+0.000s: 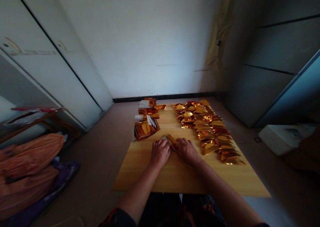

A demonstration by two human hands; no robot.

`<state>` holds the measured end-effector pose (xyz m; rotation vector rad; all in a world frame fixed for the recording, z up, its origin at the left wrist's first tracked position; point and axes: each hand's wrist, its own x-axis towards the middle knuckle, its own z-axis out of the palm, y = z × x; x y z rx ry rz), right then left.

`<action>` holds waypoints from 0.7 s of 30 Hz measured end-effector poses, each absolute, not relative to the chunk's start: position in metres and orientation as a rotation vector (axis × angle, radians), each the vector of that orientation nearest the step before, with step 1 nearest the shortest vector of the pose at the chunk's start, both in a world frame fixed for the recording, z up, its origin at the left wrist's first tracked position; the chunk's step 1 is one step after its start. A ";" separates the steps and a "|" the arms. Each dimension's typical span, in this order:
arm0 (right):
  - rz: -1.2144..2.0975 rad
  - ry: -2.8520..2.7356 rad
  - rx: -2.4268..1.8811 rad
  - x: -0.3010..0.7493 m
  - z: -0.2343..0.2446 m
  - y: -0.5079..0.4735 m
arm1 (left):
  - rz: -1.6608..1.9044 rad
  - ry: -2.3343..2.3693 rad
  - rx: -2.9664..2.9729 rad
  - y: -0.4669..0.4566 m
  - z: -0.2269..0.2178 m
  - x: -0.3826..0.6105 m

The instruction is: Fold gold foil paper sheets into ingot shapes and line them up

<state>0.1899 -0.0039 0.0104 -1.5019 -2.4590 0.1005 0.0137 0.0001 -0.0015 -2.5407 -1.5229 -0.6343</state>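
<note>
On the wooden board (150,173) in front of me, a sheet of gold foil paper (171,140) with a pale side lies between my two hands. My left hand (160,151) is closed at its left edge, the fingers bent and pressed together. From the right, my right hand (186,150) grips the other edge with curled fingers. The fingertips partly hide the paper. To the left behind it are stacks of curled gold foil sheets (145,128). Rows of folded gold paper shapes (210,127) cover the right side of the board.
A white wall (150,47) stands behind the board. Grey cabinets (57,53) rise at the left, and a dark cabinet (275,60) at the right. Orange plastic bags (30,160) lie on the left. A white box (277,138) sits on the floor at right.
</note>
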 end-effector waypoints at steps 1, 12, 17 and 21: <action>0.106 -2.468 -1.457 0.191 0.010 -0.004 | -0.614 -1.526 -2.545 -0.001 -0.002 0.015; 0.081 -2.551 -1.434 0.187 0.011 -0.009 | -0.567 -1.465 -2.607 -0.016 -0.001 0.004; 0.062 -2.557 -1.487 0.172 0.010 -0.015 | -0.556 -1.533 -2.604 -0.017 0.005 -0.002; 0.102 -2.568 -1.503 0.167 0.012 -0.014 | -0.639 -1.521 -2.639 -0.014 -0.001 -0.004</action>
